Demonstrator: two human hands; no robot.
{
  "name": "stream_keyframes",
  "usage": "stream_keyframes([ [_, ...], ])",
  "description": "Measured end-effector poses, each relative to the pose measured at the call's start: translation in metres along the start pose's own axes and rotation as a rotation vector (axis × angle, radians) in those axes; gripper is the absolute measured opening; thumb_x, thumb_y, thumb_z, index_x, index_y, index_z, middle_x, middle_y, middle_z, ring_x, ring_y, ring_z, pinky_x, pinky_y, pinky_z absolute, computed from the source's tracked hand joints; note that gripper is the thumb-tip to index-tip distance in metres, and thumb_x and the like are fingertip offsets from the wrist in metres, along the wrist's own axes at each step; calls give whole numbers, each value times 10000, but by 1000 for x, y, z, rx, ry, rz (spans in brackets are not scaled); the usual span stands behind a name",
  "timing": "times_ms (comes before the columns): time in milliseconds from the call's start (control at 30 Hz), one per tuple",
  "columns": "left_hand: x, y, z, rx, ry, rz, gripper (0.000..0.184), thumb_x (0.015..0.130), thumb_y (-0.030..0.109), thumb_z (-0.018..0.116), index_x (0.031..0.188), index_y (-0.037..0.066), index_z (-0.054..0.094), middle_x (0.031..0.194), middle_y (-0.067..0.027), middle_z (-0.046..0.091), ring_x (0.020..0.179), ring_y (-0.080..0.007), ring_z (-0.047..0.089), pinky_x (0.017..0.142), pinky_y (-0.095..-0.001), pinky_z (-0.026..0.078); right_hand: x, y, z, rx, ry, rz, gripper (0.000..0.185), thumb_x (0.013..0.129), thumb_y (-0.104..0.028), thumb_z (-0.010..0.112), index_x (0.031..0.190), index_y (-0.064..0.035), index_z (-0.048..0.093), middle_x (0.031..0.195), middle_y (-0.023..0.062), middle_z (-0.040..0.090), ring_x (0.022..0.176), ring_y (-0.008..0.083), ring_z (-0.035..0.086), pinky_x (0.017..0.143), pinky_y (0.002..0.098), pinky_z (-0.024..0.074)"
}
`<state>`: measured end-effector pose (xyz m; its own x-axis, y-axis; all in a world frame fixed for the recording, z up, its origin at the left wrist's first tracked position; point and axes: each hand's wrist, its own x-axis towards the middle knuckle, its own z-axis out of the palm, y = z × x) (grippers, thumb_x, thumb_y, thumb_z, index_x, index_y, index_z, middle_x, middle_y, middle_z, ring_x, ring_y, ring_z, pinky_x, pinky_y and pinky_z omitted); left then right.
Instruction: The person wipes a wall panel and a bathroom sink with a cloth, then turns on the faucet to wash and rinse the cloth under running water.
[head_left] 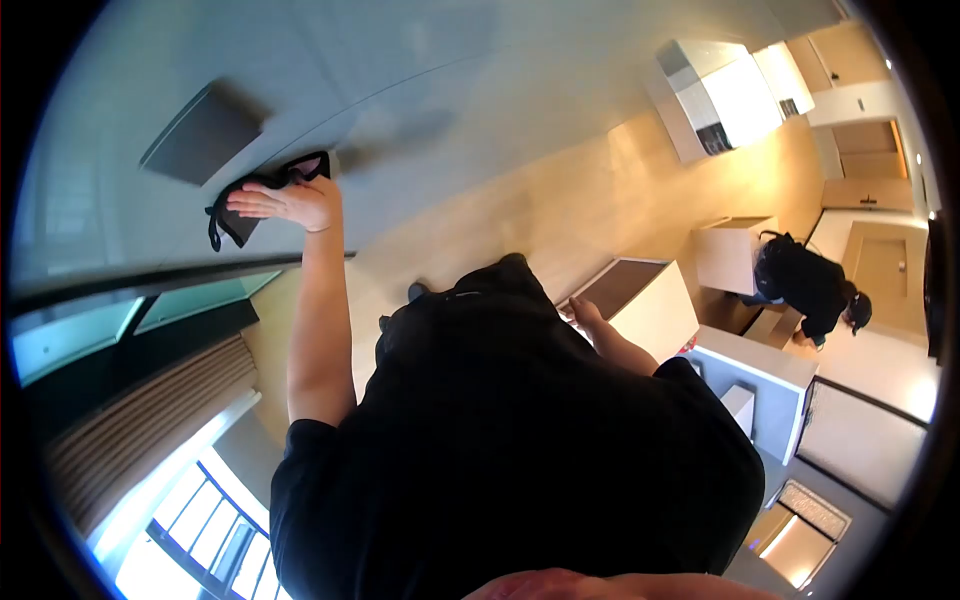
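Note:
My left hand (285, 204) lies flat on a dark cloth-like item (238, 224) with black edging and a small loop, its fingers stretched out. The item rests on a large grey surface (400, 150). Beside it is a flat grey rectangular panel (203, 133). Over on the right, my right hand (588, 318) is at the near edge of a pale box-shaped unit (645, 318) with a brown top. Its fingers look loosely spread, and whether they touch the unit is unclear.
Another person (800, 285) in black clothes and a cap bends over at the right, beside a pale cabinet (735, 255). A white shelf unit (755, 365) stands near them. A glossy white unit (735, 95) is at the upper right, and a window (210, 520) at the lower left.

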<state>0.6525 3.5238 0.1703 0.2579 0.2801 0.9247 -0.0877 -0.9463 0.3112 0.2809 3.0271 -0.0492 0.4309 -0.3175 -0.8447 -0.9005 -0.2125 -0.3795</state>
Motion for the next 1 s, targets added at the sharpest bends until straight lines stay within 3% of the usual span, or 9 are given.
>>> stream_keyframes([
  [167,-34,56,48,158,38,188,899,940,373,658,1506,-134,177,1572,-375,100,1443,-585,94,1136,-699,128,22,27,-47,154,129,59,550,1012,-432,487,1088,88,649,928,216,702,719,319,709,654,402,576],
  [367,-49,207,68,-266,-303,117,695,919,66,427,1558,-33,170,1620,-303,47,1478,-539,-34,1142,-658,-55,41,26,-108,458,239,6,509,1014,-414,485,1112,63,632,1041,240,702,783,292,701,694,412,560],
  [467,-66,284,81,-500,-485,213,629,964,123,431,1541,-35,237,1601,-271,215,1497,-449,135,1187,-574,85,55,49,-129,546,263,-46,550,998,-442,504,1207,60,587,1049,242,703,826,322,705,743,426,556],
  [567,-78,401,58,-1274,-1066,-669,486,1054,299,405,1393,-49,433,1369,-186,530,1210,-270,532,1044,-380,414,31,61,-162,637,310,-50,556,996,-473,491,1217,28,587,1075,219,701,855,291,701,727,426,533],
  [600,-111,409,87,-1372,-1162,-559,458,1061,326,398,1344,-27,472,1324,-155,558,1169,-245,537,1033,-377,416,26,69,-172,739,357,-84,549,997,-446,494,1215,51,580,1055,232,698,846,296,702,753,413,544],
  [667,-78,503,31,-1917,-1422,-1323,454,1069,344,354,1359,22,490,1379,-140,541,1252,-291,524,1094,-450,385,11,86,-182,836,398,-148,524,1005,-418,501,1228,52,570,1031,228,692,868,274,694,791,386,548],
  [767,-59,587,-19,-2165,-1730,-1306,462,1070,351,325,1364,41,498,1375,-130,553,1280,-302,508,1105,-455,382,-50,81,-203,1126,430,-150,481,1027,-410,507,1262,5,569,1126,165,676,955,224,666,849,366,527],
  [833,-60,625,-44,-2342,-2024,-1685,477,1071,364,306,1359,44,512,1326,-123,586,1264,-298,518,1104,-452,380,-83,78,-208,1170,472,-231,446,1038,-382,491,1291,-22,565,1136,140,680,984,214,666,878,357,520],
  [1000,-96,699,-92,-2482,-2577,-1588,549,1061,431,301,1390,30,483,1374,-136,555,1300,-309,491,1136,-457,341,-195,34,-242,1379,482,-661,434,1051,-338,479,1350,-28,535,1261,143,634,1160,228,624,1007,373,482],
])
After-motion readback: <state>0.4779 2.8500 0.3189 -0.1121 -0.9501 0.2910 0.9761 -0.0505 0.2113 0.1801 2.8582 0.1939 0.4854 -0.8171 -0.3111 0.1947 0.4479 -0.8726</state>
